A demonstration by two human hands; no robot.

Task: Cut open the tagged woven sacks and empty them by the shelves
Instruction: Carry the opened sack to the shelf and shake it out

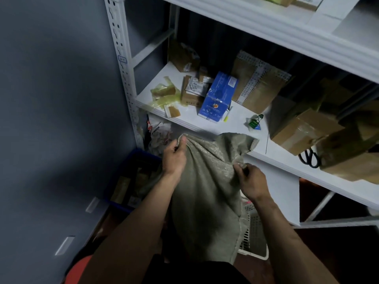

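- Grey-green woven sack [207, 191], a coarse plastic weave with a dull glint, hangs long and limp right in front of the white metal shelves [235, 121]. Its top edge is level with the lower board and its bottom end is hidden behind the person's body.
- Left hand [175, 154] is clenched on a bunched corner of the cloth at top left, thumb and fingers pinching a tight gather of folds.
- Right hand [252, 181] grips the other side a little lower, fingers curled round a wad of the weave. Between the two, the cloth sags in soft pleats.
- Judging by that hold, this is the emptying step: the sack looks lifted by one end so the load can drop out below. Whether the low end is cut open I cannot tell, and nothing is seen falling.
- The next move calls for a firm lift and a shake with both grips tight, since the slick weave could slip.
- Aim matters too: a blue plastic crate [131, 181] sits to the left, and a white perforated plastic basket [254, 232] is just beside the sack on the right.
- Black-handled scissors [309, 158] lie on the shelf board to the right, near brown cardboard boxes [303, 130] with flat, taped faces. A blue printed carton [219, 95] stands further back.
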